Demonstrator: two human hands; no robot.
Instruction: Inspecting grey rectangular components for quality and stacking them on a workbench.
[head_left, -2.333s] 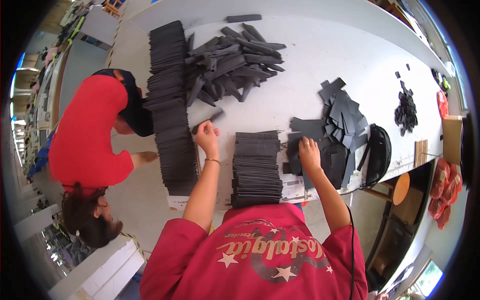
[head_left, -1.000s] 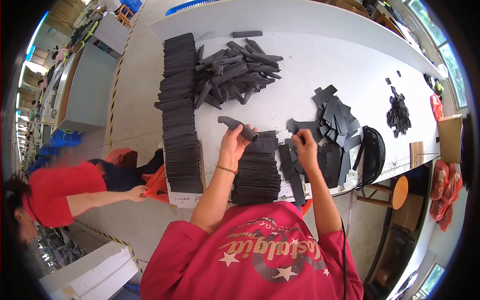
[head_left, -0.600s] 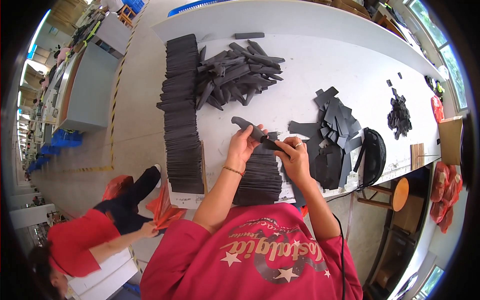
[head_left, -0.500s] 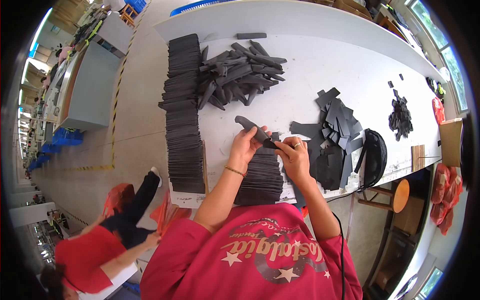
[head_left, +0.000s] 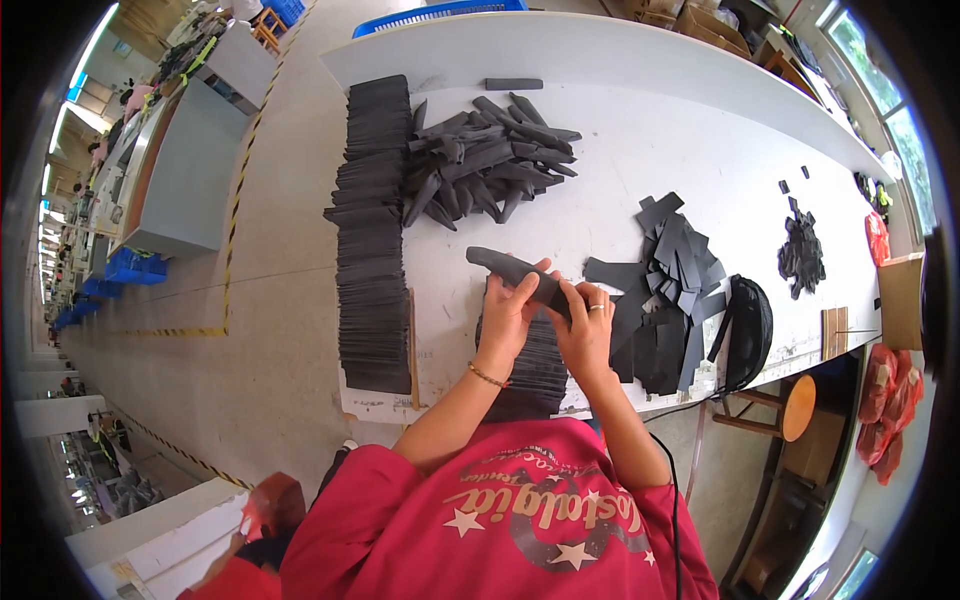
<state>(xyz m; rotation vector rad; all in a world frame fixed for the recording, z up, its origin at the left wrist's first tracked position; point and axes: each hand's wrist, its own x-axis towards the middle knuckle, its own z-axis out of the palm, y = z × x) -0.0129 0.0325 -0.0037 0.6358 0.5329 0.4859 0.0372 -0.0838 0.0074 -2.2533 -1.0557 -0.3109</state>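
Both hands hold one long dark grey foam strip (head_left: 497,265) above the white table (head_left: 640,130). My left hand (head_left: 510,312) grips its middle from below. My right hand (head_left: 584,325), with a ring on one finger, pinches its right end. Under the hands lies a neat stack of flat dark sheets (head_left: 525,365). A loose heap of rolled dark strips (head_left: 485,165) lies further back. Flat dark cut pieces (head_left: 665,285) are scattered to the right.
A long row of stacked dark sheets (head_left: 372,230) runs along the table's left edge. A black bag-like object (head_left: 748,330) and a small dark scrap pile (head_left: 800,252) sit right. A round wooden stool (head_left: 797,408) stands below the table. A person in red (head_left: 255,520) crouches bottom left.
My left hand picked a strip off the table and my right hand left the cut pieces and joined it on the strip. The person in red moved down and out of the left side.
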